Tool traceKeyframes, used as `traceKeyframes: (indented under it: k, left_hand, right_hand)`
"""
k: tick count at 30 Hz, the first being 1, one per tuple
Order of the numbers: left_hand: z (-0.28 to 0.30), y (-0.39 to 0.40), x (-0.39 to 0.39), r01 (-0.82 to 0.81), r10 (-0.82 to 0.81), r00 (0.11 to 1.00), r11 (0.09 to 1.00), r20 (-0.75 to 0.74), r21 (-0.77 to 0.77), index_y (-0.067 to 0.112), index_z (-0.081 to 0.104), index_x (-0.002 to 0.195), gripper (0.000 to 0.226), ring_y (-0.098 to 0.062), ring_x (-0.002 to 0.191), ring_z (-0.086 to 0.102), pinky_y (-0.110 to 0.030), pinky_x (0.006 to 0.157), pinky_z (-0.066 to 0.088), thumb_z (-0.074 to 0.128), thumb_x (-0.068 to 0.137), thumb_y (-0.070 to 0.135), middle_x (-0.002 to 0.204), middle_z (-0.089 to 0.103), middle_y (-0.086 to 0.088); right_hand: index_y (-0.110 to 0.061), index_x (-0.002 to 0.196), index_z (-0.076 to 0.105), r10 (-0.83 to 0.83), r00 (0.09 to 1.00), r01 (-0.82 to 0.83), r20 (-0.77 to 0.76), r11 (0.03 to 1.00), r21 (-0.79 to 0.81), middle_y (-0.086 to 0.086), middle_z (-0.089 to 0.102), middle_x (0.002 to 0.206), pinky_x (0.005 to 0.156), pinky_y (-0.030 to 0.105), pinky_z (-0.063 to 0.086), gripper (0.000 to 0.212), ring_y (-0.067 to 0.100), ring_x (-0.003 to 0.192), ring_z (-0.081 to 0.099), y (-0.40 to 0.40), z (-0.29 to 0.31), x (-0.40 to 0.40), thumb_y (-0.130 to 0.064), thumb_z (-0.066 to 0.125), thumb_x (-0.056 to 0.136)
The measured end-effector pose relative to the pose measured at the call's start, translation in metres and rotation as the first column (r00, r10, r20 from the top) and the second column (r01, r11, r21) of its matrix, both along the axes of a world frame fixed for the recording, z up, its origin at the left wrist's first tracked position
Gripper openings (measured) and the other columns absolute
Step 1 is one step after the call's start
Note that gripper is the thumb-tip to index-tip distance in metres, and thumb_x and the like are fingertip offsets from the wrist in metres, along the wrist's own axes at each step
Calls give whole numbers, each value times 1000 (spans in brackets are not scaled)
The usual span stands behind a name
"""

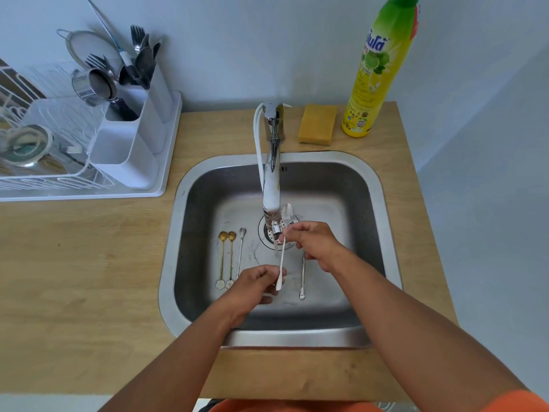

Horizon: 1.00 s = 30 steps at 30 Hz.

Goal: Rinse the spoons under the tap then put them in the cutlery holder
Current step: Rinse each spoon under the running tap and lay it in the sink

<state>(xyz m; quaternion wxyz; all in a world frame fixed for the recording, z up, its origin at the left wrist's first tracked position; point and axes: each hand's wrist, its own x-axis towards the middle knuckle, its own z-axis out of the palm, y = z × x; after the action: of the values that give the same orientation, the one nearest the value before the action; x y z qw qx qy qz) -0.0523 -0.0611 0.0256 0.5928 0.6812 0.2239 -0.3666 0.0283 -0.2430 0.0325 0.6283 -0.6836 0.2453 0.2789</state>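
Observation:
A silver spoon point(287, 217) is held over the steel sink point(178, 233), its bowl just right of the tap spout point(271, 200). My left hand point(255, 285) pinches the end of its handle. My right hand point(315, 243) grips it just below the bowl, by the nozzle. On the sink floor lie two gold spoons point(226, 257) with flower ends and a thin silver spoon point(240, 251) at the left. Another long silver spoon point(302, 278) lies to the right, partly under my right hand. The white cutlery holder point(130, 144) stands at the left on the drying rack tray.
Forks, knives and a metal cup point(92, 84) fill the holder's rear compartments. A white wire dish rack point(35, 162) holds a strainer and a lid. A yellow sponge point(317, 124) and a dish-soap bottle point(377, 69) stand behind the sink on the wooden counter point(74, 263).

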Motion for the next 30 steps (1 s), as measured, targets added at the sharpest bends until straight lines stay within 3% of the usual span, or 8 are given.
traceKeyframes:
  k: [4,6,9,13,17,22,25,30]
  left_hand:
    - [7,-5,10,-240,206,959,956,-194,-170,15,76,108,27,-17,84,70,-37,81,54,53,107,29,89,75,1]
    - [12,-10,20,-350,300,921,916,-247,-194,16,76,106,26,-17,82,69,-40,81,53,53,106,30,86,73,0]
    - [16,-9,23,-289,268,947,951,-180,-106,18,78,102,27,-17,86,71,-40,81,56,57,105,34,85,74,2]
    - [16,4,19,-79,81,996,996,-44,43,17,78,106,29,-13,82,75,-35,81,58,55,106,35,85,78,1]
    - [16,10,24,34,-31,999,994,-32,103,16,79,105,29,-9,78,74,-28,73,56,54,107,32,87,81,1]
    - [13,1,41,-68,73,991,997,-110,45,18,81,100,31,-14,80,76,-38,79,57,58,103,37,85,79,3]
    - [8,0,39,-166,150,958,985,-244,-48,23,85,94,28,-15,83,73,-40,79,59,64,100,41,84,74,4]
    - [6,2,33,-228,172,929,963,-326,-144,26,83,102,22,-18,102,72,-41,83,55,80,87,41,94,77,6]
  right_hand:
    - [-22,80,79,7,1000,-6,-30,1000,21,-12,76,75,48,23,36,7,12,71,52,13,-6,-11,-18,84,81]
    - [-22,87,77,17,999,-14,-51,999,46,-9,75,80,49,23,38,8,11,72,54,24,-9,-20,-24,84,84]
    - [-18,96,78,-19,998,22,-53,998,57,-9,78,82,46,21,37,11,10,71,53,27,-9,-18,-21,81,85]
    - [-22,75,76,-83,996,85,-40,996,34,-15,72,63,44,22,36,14,11,67,52,20,-6,-8,-11,82,80]
    - [-21,81,78,-163,984,168,-67,983,69,-6,75,76,43,21,36,7,12,67,51,19,-14,-16,-15,81,85]
    - [-16,96,82,-163,980,178,-116,974,139,-4,76,78,44,21,39,10,10,67,54,26,-19,-30,-18,80,87]
    - [-15,100,81,-193,975,209,-111,966,154,2,82,93,46,21,37,13,9,68,52,21,-17,-26,-18,80,88]
    - [-16,104,81,-189,978,202,-83,962,182,-4,82,99,50,22,38,15,9,74,50,11,-14,-20,-25,77,93]
